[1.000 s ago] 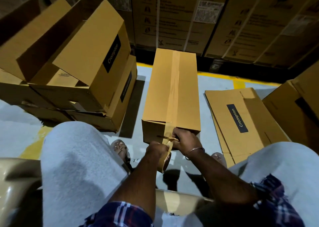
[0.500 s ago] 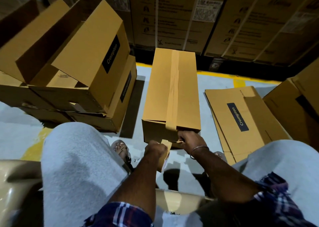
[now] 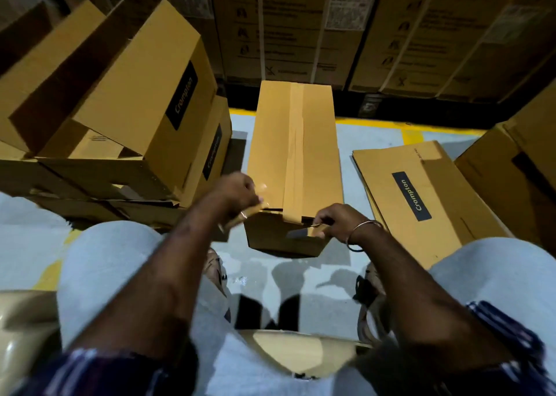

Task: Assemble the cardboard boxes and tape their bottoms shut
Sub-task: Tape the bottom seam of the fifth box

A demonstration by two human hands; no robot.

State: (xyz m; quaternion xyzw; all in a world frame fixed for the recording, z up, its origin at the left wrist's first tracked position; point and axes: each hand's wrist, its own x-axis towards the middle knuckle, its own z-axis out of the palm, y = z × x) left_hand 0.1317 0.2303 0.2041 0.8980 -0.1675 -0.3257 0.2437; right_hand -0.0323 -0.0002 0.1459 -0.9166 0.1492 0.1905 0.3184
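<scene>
Item: cardboard box (image 3: 296, 167), floor, 12 o'clock of the knees, tape strip (image 3: 296, 151) along its seam. Left hand (image 3: 237, 189) fingers curled round tape roll (image 3: 240, 215); right hand (image 3: 340, 221) pinches the near edge. Advice: press the tape end flat over the edge

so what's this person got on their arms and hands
Both forearms are bare. The right wrist wears a thin metal bangle. Short checked sleeves in dark blue, white and a little red show at the upper arms. No gloves on the left hand or the right hand.
</scene>
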